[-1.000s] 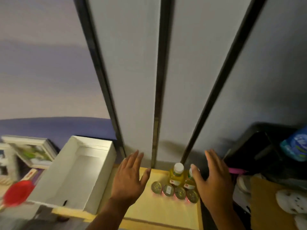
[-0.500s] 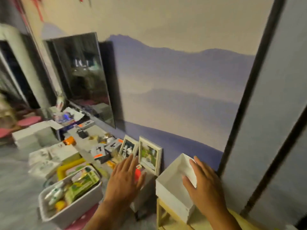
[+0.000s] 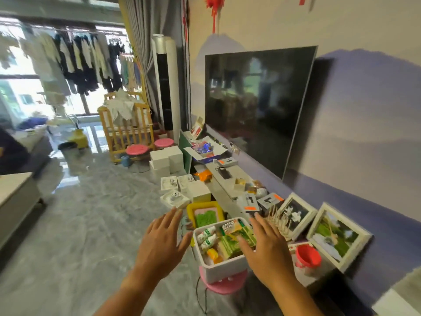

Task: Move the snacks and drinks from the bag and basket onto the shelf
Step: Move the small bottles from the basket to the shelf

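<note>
Left hand [image 3: 163, 244]: fingers spread and straight, empty; poised just left of the basket, apparently to take its near side.
Right hand [image 3: 267, 249]: likewise spread flat and empty; hovers over the basket's right edge, partly covering the contents. Contact with the rim cannot be confirmed from this angle.
Basket [image 3: 222, 269]: white tub on a pink stool [image 3: 224, 285], raised to easy reach between the two hands.
Contents: small white drink bottles [image 3: 206, 237] along the left side, green snack packs [image 3: 234, 241] in the middle, an orange item [image 3: 214, 254] at the near side. All not yet moved.
Shelf: not in view here.
Beside: red cup [image 3: 307, 256] and framed photos [image 3: 335, 237] to the right, leaned against the wall.
Beyond: yellow tray [image 3: 205, 213], then the low cluttered tabletop [image 3: 227, 179] under the television [image 3: 257, 103].
Step (judged): reaching in for the next item or the whole basket.
</note>
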